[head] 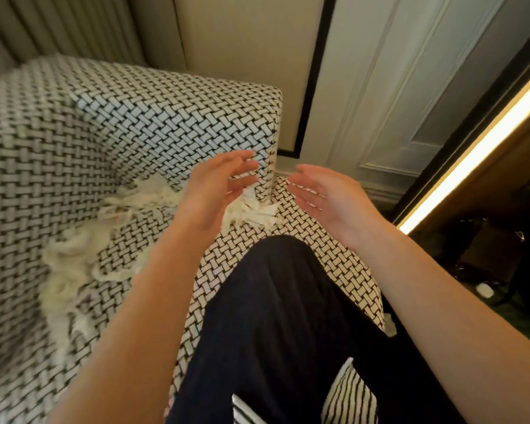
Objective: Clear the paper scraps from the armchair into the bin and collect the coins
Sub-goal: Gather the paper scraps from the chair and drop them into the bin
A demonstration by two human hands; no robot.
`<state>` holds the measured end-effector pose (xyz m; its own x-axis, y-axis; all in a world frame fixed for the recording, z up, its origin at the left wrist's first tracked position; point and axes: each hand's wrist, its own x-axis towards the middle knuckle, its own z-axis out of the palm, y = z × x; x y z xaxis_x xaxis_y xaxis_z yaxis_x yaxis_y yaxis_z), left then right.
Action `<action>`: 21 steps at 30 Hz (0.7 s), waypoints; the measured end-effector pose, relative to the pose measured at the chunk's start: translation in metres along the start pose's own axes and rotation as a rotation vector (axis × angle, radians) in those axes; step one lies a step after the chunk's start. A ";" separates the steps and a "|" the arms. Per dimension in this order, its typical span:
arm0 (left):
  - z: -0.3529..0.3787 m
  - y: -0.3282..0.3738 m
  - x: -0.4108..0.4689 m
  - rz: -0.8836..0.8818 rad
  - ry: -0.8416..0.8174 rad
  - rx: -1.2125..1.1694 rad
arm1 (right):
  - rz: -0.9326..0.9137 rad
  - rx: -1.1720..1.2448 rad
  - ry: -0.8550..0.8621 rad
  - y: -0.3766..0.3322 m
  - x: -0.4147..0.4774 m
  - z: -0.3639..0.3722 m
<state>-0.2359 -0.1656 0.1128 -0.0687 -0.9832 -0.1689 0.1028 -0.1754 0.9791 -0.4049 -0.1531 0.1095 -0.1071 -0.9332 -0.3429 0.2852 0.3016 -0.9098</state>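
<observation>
A black-and-white woven armchair (172, 117) fills the left and middle. White shredded paper scraps lie on its seat: a small pile (248, 212) at the right corner and a longer trail (83, 240) along the back crease. My left hand (218, 188) and my right hand (322, 194) hover over the small pile, palms facing each other, fingers apart, holding nothing. The left hand blurs. No coins are visible. A dark bin with a black liner (490, 255) stands on the floor at the right, in shadow.
My knee in dark trousers (282, 301) rests on the seat's front. A white panelled door (410, 96) and a lit strip (478, 151) are to the right. Small white scraps (484, 290) lie on the dark floor by the bin.
</observation>
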 end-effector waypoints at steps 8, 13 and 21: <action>-0.127 -0.030 -0.039 -0.037 0.325 0.015 | 0.072 -0.148 -0.257 0.061 0.000 0.112; -0.184 -0.075 -0.074 -0.159 0.538 0.000 | 0.096 -0.447 -0.335 0.120 -0.003 0.151; -0.210 -0.124 -0.129 -0.298 0.741 -0.021 | -0.229 -1.268 -0.628 0.203 0.018 0.175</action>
<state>-0.0310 -0.0276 -0.0107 0.5800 -0.6709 -0.4621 0.2036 -0.4298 0.8797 -0.1825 -0.1427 -0.0408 0.4931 -0.8133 -0.3088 -0.7436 -0.2097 -0.6349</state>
